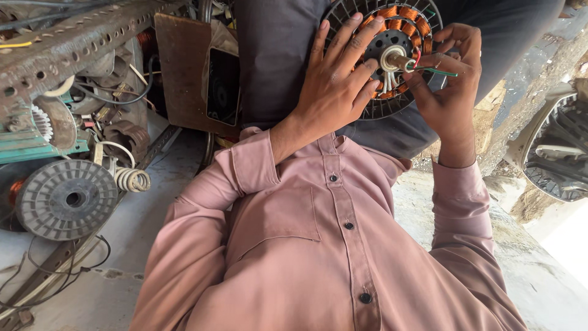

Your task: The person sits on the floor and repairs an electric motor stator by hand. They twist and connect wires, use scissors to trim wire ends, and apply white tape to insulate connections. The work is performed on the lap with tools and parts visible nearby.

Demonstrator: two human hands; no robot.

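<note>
The stator (392, 55) lies flat on the lap, shaft pointing up at the camera. The left hand (337, 86) rests spread open across its left half, while the right hand (450, 79) pinches the wires (438, 69) beside the shaft (398, 61), nearer to it.

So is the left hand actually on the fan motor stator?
Touching. The head view shows the left hand spread flat across the finned stator, fingers lying directly on its ribs with no gap.
</note>
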